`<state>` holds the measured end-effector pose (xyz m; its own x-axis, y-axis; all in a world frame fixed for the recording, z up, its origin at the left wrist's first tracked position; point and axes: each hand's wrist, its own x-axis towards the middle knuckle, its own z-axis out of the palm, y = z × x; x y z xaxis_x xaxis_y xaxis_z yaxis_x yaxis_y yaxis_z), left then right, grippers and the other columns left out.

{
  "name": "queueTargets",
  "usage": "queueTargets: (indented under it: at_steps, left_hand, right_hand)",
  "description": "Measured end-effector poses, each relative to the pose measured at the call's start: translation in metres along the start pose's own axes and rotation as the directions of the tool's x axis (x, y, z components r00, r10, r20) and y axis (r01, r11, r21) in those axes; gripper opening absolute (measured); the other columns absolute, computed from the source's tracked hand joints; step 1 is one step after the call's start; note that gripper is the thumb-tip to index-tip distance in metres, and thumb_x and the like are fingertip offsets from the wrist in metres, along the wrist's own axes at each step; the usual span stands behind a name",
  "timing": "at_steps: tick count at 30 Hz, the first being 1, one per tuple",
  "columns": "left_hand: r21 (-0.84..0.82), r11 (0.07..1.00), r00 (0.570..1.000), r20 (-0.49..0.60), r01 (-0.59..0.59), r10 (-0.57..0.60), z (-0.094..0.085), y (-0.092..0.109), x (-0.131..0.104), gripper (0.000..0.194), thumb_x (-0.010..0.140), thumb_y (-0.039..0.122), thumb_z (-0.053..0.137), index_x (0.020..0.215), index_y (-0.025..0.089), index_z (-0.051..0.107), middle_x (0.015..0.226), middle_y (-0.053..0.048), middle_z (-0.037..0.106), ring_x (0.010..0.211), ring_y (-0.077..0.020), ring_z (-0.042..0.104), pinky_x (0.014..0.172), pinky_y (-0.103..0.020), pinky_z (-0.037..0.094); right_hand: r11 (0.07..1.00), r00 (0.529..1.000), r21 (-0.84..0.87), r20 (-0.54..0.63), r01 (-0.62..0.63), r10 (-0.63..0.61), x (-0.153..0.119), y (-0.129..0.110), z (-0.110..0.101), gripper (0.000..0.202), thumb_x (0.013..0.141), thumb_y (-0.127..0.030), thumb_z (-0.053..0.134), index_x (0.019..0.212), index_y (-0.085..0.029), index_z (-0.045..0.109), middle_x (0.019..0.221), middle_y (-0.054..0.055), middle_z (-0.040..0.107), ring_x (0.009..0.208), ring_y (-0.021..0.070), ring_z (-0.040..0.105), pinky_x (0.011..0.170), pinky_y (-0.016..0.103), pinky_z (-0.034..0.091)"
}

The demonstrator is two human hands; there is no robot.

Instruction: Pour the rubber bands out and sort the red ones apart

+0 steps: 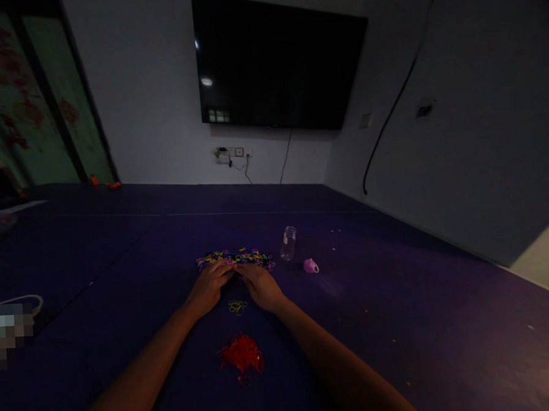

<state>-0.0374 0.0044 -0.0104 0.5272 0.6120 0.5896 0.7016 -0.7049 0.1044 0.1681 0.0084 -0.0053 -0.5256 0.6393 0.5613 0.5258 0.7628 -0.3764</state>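
A wide pile of small multicoloured bands (259,259) lies on the dark purple floor. At its near edge are my left hand (209,287) and my right hand (261,286), fingertips almost meeting. The fingers of both hands reach onto the bands; whether they pinch any is too small to tell. Between my wrists rest a few yellow-green bands (237,307). Closer to me is a heap of red bands (243,354). To the right of the pile stands a clear open bottle (288,244), with a pink cap with a loop (310,265) beside it.
A large dark television (280,61) hangs on the far wall above sockets and cables. A black cable (391,110) runs down the right wall. Glass doors (43,101) with red decorations stand at the left. Tiny pale bits dot the floor at the right.
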Motion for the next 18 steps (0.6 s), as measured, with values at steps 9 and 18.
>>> queueTargets:
  at_steps: [9,18]
  left_hand:
    - [0.013,1.0,1.0,0.016,-0.026,0.026,0.0013,0.0026,-0.0008,0.067,0.067,-0.01,0.036,0.12,0.024,0.059,0.124,-0.005,0.059,0.125,-0.0221,0.043,0.1,-0.047,0.041]
    - [0.051,0.998,0.998,0.052,-0.037,0.034,-0.0002,0.0045,0.0005,0.065,0.065,-0.011,0.037,0.117,0.019,0.06,0.121,-0.008,0.06,0.125,-0.0238,0.042,0.099,-0.047,0.041]
  right_hand:
    - [1.0,0.998,0.023,0.064,0.008,-0.01,-0.0004,-0.0026,-0.0007,0.045,0.088,-0.009,0.038,0.13,-0.02,0.05,0.133,0.008,0.053,0.124,0.0175,0.047,0.103,0.036,0.038]
    - [0.999,0.999,-0.027,0.028,0.02,-0.019,-0.0011,-0.0044,-0.0025,0.043,0.084,-0.006,0.039,0.12,-0.016,0.06,0.135,0.011,0.05,0.124,0.0195,0.046,0.103,0.036,0.039]
